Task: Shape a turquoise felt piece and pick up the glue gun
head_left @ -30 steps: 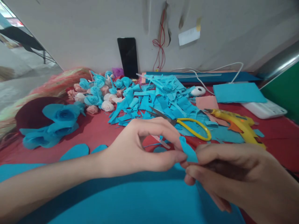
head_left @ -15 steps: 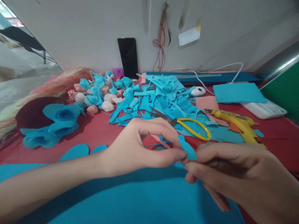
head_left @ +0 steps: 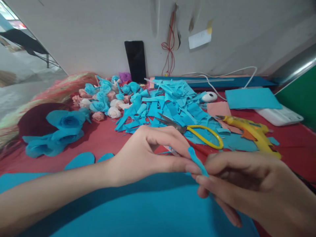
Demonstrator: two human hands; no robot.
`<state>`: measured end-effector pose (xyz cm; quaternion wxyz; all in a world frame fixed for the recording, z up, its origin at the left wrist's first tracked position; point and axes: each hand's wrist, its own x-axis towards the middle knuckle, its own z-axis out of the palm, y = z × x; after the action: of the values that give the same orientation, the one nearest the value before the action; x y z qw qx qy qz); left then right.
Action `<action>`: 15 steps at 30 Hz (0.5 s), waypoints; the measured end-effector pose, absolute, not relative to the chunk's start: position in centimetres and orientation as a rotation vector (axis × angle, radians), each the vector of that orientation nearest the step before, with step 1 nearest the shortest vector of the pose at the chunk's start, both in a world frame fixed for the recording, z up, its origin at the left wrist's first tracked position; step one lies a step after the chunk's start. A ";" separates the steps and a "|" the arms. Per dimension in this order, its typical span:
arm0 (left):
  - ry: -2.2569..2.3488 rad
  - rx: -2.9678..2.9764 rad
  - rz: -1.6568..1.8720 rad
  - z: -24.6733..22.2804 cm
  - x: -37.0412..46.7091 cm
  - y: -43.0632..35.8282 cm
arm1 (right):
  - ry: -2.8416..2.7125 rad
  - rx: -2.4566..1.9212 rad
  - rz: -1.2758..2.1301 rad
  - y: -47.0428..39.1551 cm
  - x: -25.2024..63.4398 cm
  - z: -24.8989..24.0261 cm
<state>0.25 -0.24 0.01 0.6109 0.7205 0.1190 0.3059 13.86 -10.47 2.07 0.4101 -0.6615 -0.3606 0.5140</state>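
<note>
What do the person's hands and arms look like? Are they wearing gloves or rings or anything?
No gloves and no rings show. Both the left hand and the right hand are bare. The left forearm is bare too, with no sleeve, watch or bracelet in view. The fingers are slim, with short, unpainted nails. The right arm is mostly out of the picture.

a craft worktable: blue foam scraps, finished foam roses, scissors and a glue gun.
</note>
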 end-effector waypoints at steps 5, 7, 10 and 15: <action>0.221 1.664 0.721 -0.1 0.3 -0.1 | -0.984 -1.709 1.267 -10.8 13.9 2.8; 0.207 1.662 0.732 -0.1 0.2 -0.2 | -0.976 -1.676 1.252 -10.6 14.0 2.4; 0.192 1.677 0.736 0.0 0.2 -0.3 | -1.148 -1.488 1.230 -10.2 14.5 1.5; 0.228 1.708 0.730 0.1 0.2 -0.5 | -1.326 -1.455 1.165 -9.7 15.1 0.4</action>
<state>0.21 -0.47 0.07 0.5930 0.7349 0.0982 0.3140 15.06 -9.73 0.41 0.4141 -0.5790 -0.5277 0.4635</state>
